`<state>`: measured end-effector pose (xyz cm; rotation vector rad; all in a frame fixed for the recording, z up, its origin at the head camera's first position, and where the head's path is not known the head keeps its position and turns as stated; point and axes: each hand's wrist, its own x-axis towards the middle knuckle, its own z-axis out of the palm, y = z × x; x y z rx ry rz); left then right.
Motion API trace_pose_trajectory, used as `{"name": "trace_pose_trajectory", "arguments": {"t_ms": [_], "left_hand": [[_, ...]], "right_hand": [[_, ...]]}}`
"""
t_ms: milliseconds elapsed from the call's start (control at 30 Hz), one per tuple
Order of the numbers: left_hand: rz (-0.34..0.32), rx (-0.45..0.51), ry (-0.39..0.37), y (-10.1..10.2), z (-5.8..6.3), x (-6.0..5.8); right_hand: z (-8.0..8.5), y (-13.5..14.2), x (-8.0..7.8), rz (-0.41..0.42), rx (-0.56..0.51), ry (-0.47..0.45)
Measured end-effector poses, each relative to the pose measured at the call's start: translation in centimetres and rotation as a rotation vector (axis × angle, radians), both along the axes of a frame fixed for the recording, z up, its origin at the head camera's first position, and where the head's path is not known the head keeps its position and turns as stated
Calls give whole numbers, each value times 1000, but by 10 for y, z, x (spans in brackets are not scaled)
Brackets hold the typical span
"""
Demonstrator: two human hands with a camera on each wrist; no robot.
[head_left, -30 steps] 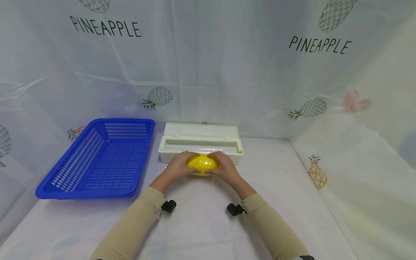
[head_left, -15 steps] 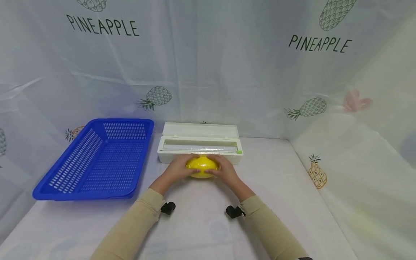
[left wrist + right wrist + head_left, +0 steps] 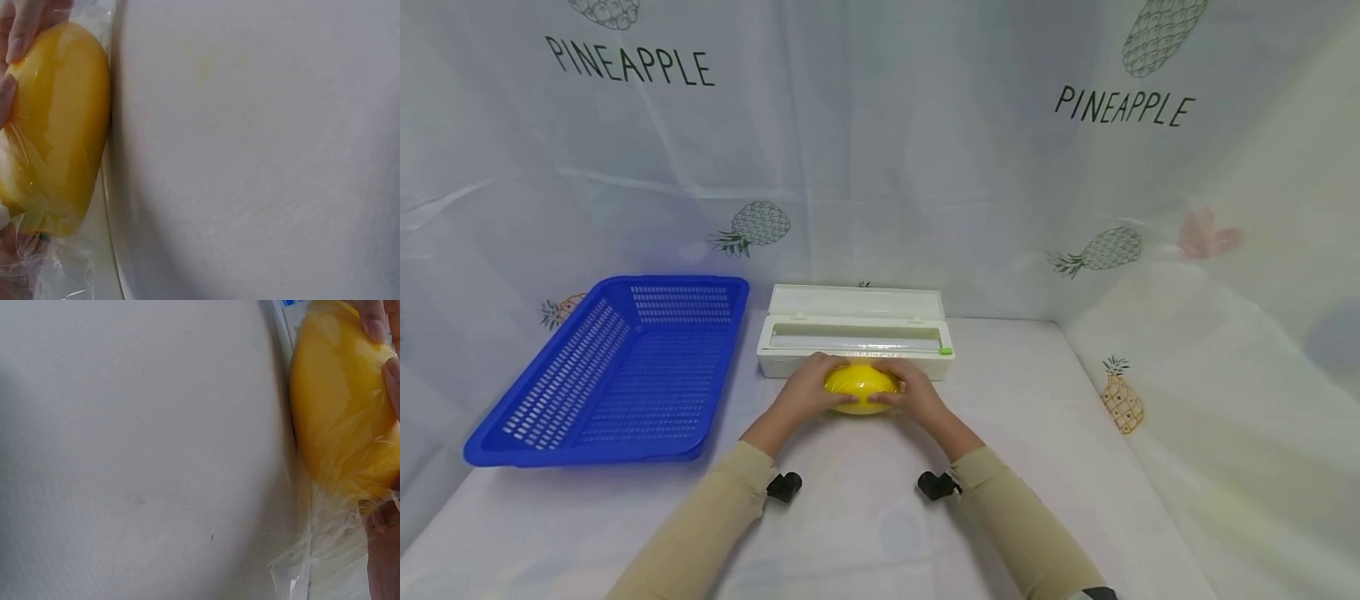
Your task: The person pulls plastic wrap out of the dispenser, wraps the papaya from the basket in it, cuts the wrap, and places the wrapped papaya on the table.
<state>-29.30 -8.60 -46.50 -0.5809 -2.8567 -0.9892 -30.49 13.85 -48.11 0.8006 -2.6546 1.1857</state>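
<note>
A smooth yellow oval thing, like a fruit (image 3: 861, 385), has clear cling film (image 3: 69, 269) about it. Its exact kind cannot be told. My left hand (image 3: 805, 390) grips its left side and my right hand (image 3: 919, 393) its right side, thumbs near each other at the front and fingers curled round behind. Loose, crumpled film (image 3: 331, 531) trails from its ends in both wrist views. Directly behind it lies a white cling film dispenser (image 3: 782, 364), its lid (image 3: 857, 302) raised. Inside shows the film roll (image 3: 850, 342); a green slider (image 3: 946, 351) sits at the right end.
A blue perforated plastic basket (image 3: 587, 457) stands to the left of the dispenser. White cloth (image 3: 865, 517) covers the table, and a pineapple-print curtain (image 3: 895, 167) rises behind and at the sides. Small black cameras (image 3: 784, 487) are strapped at both wrists.
Both hands still hold the yellow thing in front of the dispenser, with only slight shifts in their grip. The whole head view has drifted a little to the left.
</note>
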Motion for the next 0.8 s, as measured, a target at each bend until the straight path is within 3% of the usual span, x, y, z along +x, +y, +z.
{"name": "trace_pose_trajectory", "arguments": {"t_ms": [200, 300, 400, 467, 600, 800], "left_hand": [[37, -10, 131, 0, 12, 13], [24, 79, 166, 6, 21, 25], [-16, 201, 147, 14, 27, 36], [-52, 231, 143, 18, 27, 41], [-84, 158, 174, 20, 20, 42], [-33, 50, 253, 11, 6, 32]], "right_hand": [[3, -4, 2, 6, 24, 1], [4, -5, 4, -12, 41, -16], [5, -4, 5, -24, 48, -39], [6, -4, 5, -29, 47, -49], [7, -4, 5, -41, 56, -63], [6, -3, 4, -34, 48, -73]]}}
